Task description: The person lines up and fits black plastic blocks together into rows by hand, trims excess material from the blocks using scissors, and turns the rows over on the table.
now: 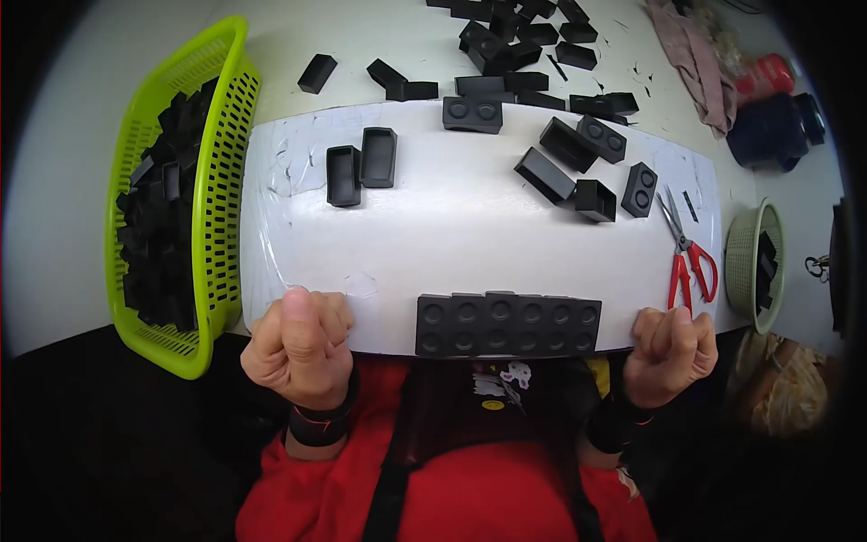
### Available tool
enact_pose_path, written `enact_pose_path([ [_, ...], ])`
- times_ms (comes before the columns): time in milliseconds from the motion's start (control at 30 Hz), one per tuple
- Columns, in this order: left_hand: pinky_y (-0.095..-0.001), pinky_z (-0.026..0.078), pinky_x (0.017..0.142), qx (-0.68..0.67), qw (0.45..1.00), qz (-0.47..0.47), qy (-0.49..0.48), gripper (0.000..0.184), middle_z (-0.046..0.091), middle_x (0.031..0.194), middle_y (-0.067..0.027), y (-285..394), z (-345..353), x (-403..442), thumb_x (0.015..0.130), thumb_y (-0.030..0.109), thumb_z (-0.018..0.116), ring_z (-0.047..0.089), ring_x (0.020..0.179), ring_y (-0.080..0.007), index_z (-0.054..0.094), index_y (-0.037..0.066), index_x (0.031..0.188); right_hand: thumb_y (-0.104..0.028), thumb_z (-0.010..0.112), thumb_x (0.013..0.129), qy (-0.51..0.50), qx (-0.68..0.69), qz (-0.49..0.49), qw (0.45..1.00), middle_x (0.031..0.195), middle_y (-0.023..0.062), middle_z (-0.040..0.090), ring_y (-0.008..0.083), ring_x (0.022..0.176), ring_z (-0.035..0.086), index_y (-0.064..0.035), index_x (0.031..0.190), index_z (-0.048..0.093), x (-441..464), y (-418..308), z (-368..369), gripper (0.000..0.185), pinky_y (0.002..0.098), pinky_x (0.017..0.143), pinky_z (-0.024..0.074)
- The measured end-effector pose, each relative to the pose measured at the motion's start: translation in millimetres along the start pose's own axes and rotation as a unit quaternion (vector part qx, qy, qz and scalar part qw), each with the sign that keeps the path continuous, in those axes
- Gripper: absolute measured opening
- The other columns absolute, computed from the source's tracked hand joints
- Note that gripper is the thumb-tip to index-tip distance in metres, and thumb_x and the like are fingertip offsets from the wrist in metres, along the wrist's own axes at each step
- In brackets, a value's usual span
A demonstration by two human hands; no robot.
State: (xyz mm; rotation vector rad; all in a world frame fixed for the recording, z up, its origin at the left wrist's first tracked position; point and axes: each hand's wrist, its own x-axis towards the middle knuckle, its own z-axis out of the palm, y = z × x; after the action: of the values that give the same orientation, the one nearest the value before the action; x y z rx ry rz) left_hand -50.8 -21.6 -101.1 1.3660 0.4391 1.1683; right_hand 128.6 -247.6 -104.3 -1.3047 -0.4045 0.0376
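Observation:
My left hand [302, 348] is closed in a fist, thumb uppermost, at the front left of the white board [406, 235]. Nothing shows in its fingers. My right hand [673, 354] is also curled into a fist at the front right, just below the handles of red-handled scissors [686, 253], and nothing is visible in it. Between the hands, a row of black rubber-looking blocks with two round studs each [508, 325] stands side by side along the front edge. Two hollow black blocks [361, 170] lie at the back left of the board.
A green basket [221, 208] full of black blocks stands on the left. Several loose black blocks [578, 167] lie at the board's back right, and more [515, 45] are heaped behind it. To the right are a small pale basket [741, 262], a pink cloth [691, 63] and a dark blue container [772, 131].

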Motion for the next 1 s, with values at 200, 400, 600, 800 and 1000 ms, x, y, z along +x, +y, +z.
enact_pose_path([
  [200,-0.0279,0.02,0.042,-0.03,0.999,0.004,-0.01,0.042,0.037,0.05,-0.0004,-1.9,-2.8,-0.5,0.101,-0.003,0.048,0.028,0.043,-0.006,0.034,0.006,0.061,0.006,0.048,0.095,0.006,-0.011,-0.017,1.0,0.049,-0.0056,0.026,0.0048,0.043,0.013,-0.0129,0.064,0.032,-2.4,2.1,4.8,0.04,0.0282,0.045,0.018],
  [400,-0.0279,0.026,0.042,0.029,0.997,0.066,-0.032,0.035,0.042,0.053,-0.0026,-5.7,-11.1,-5.0,0.098,-0.004,0.051,0.035,0.044,-0.0095,0.04,0.003,0.066,0.007,0.048,0.096,-0.017,-0.054,-0.045,0.997,0.051,-0.004,0.03,0.0053,0.045,0.019,-0.0118,0.066,0.032,-5.7,4.2,5.3,0.039,0.0276,0.046,0.0208],
  [600,-0.0294,0.044,0.053,0.368,0.889,0.154,-0.223,0.035,0.06,0.091,-0.011,22.8,-23.0,-5.9,0.069,0.012,0.087,0.057,0.068,-0.0218,0.069,0.005,0.099,0.002,0.061,0.087,-0.161,-0.197,-0.05,0.966,0.084,0.0096,0.052,0.013,0.064,0.042,0.0004,0.091,0.052,-3.1,-19.7,-6.6,0.01,0.028,0.058,0.0369],
  [800,-0.0288,0.05,0.065,0.371,0.85,0.182,-0.327,0.046,0.061,0.114,-0.0159,7.0,8.5,-21.8,0.064,0.004,0.086,0.059,0.081,-0.0216,0.075,0.008,0.108,-0.011,0.087,0.061,-0.36,-0.441,-0.159,0.806,0.117,0.0165,0.056,0.0287,0.089,0.055,-0.0077,0.109,0.072,-5.8,-29.9,32.5,0.05,0.0361,0.069,0.0462],
  [1000,-0.0264,0.049,0.061,0.317,0.867,0.013,-0.385,0.042,0.061,0.102,-0.0115,46.4,15.1,-5.1,0.065,0.007,0.087,0.059,0.076,-0.0183,0.076,0.006,0.106,-0.006,0.083,0.065,-0.386,-0.388,-0.085,0.833,0.109,0.0149,0.061,0.0214,0.081,0.056,-0.0027,0.107,0.073,-5.5,-54.1,21.3,0.043,0.0309,0.064,0.0423],
])
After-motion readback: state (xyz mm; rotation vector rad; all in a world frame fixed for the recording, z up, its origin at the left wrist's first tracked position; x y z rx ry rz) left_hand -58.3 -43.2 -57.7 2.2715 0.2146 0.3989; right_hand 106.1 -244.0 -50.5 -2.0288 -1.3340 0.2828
